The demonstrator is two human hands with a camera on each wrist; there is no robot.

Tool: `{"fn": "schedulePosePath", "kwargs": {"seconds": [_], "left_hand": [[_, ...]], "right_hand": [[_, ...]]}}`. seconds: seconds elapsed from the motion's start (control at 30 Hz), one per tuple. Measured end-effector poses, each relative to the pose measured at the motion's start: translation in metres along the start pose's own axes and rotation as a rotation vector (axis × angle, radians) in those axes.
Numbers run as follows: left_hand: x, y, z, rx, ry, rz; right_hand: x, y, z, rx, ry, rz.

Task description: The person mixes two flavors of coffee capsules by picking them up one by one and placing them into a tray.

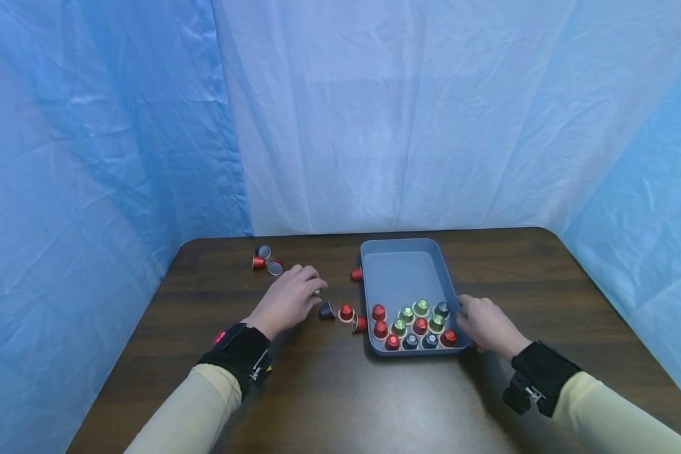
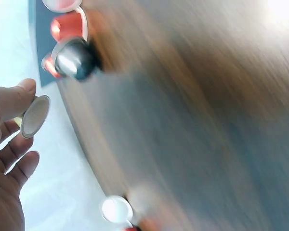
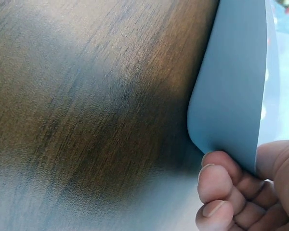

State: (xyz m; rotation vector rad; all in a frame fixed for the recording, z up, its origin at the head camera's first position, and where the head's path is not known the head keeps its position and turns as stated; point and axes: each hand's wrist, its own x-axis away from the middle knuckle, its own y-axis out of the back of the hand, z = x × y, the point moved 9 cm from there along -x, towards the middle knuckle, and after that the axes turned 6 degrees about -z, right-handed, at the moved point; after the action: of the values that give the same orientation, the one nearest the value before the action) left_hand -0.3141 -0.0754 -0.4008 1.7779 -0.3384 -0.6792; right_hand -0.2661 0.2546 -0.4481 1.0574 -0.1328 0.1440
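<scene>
My left hand [image 1: 295, 296] is above the table, left of the tray, pinching a coffee capsule [image 2: 35, 116] between thumb and fingers. Its pale flat lid faces outward in the left wrist view, and a bit of light green body shows behind. At the right side of the grey-blue tray [image 1: 405, 268], my right hand [image 1: 485, 321] grips the wall near the front corner, thumb on the rim and fingers curled against the outside. Several red, green and dark blue capsules stand lid-down in rows in the tray's front half, among them a green capsule [image 1: 421, 307].
Just left of the tray lie a dark capsule [image 1: 326, 311], an upright red capsule [image 1: 346, 312], a tipped red one [image 1: 359, 324] and another red one [image 1: 356, 274] by the wall. Several more, including a red capsule [image 1: 258, 262], lie farther left on the brown table [image 1: 318, 397].
</scene>
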Motion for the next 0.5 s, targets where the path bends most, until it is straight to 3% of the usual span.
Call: {"fn": "schedulePosePath", "kwargs": {"seconds": [0.3,0.5], "left_hand": [[-0.018,0.008,-0.044,0.103,-0.057,-0.023],[-0.028,0.013,-0.063,0.172,-0.082,-0.036]], "right_hand": [[0.003,-0.003,0.002,-0.021,0.001,0.018],[0.005,-0.006,0.004,-0.019,-0.01,0.028]]}}
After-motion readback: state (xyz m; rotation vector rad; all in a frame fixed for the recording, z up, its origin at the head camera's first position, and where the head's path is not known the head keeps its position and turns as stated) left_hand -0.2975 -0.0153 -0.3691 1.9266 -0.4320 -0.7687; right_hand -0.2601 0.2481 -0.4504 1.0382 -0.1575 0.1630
